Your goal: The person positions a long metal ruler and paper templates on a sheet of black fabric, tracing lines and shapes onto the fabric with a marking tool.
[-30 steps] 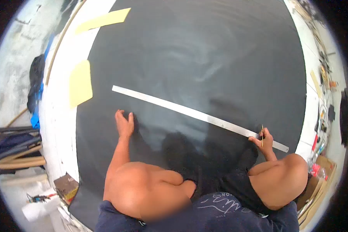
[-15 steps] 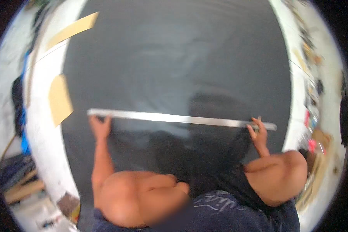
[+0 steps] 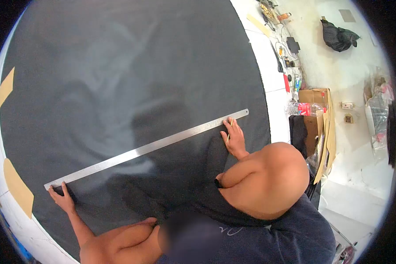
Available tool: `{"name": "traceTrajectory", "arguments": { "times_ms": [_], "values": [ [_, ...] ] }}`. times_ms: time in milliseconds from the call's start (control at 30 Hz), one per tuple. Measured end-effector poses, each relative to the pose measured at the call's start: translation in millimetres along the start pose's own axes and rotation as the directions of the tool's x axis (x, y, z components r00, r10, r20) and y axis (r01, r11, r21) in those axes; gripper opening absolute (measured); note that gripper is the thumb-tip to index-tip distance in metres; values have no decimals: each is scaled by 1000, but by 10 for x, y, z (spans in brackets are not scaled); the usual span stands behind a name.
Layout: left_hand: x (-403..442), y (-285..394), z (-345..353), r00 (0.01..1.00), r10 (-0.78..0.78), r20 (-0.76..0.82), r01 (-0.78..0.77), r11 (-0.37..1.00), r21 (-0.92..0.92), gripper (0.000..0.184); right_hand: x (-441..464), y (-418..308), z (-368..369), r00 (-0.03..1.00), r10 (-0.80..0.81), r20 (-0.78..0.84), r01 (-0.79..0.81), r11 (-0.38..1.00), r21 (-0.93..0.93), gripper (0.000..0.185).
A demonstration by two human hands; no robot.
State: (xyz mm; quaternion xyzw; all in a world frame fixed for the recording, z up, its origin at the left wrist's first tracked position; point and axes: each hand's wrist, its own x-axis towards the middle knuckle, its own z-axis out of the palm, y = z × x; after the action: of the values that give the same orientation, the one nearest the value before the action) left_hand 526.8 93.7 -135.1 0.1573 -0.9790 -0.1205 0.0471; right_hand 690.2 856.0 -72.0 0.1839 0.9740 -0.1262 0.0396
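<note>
A long metal ruler (image 3: 136,153) lies slantwise across the black fabric sheet (image 3: 193,66), its right end farther from me. At the ruler's left end, my left hand (image 3: 65,201) touches the near edge with thumb and finger spread apart. My right hand (image 3: 236,140) rests against the ruler close to its right end, fingertips on the metal. Between the fingers of that hand sits a thin yellowish pencil-like stick (image 3: 228,138); its tip is too small to make out.
Tan paper pieces (image 3: 17,189) lie along the sheet's left edge. To the right, on white tiles (image 3: 279,110), are a plastic bottle (image 3: 306,109), cardboard (image 3: 325,141), a red item (image 3: 287,82) and cables. A black bag (image 3: 339,36) is against the wall.
My view has turned to the right, so the ruler now appears slanted and more of the right wall shows. Both hands keep their places near the ruler's ends.
</note>
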Motion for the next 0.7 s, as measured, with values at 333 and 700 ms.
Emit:
{"name": "traceTrajectory", "arguments": {
  "times_ms": [333,700],
  "values": [
    [0,-1,-10,1000,-19,6,19,999,31,76,-68,-3,84,1000,21,-8,-21,999,-32,51],
    [4,-63,10,1000,18,-10,-18,1000,-14,76,1,-113,-37,993,53,106,-46,997,-65,52]
  ]
}}
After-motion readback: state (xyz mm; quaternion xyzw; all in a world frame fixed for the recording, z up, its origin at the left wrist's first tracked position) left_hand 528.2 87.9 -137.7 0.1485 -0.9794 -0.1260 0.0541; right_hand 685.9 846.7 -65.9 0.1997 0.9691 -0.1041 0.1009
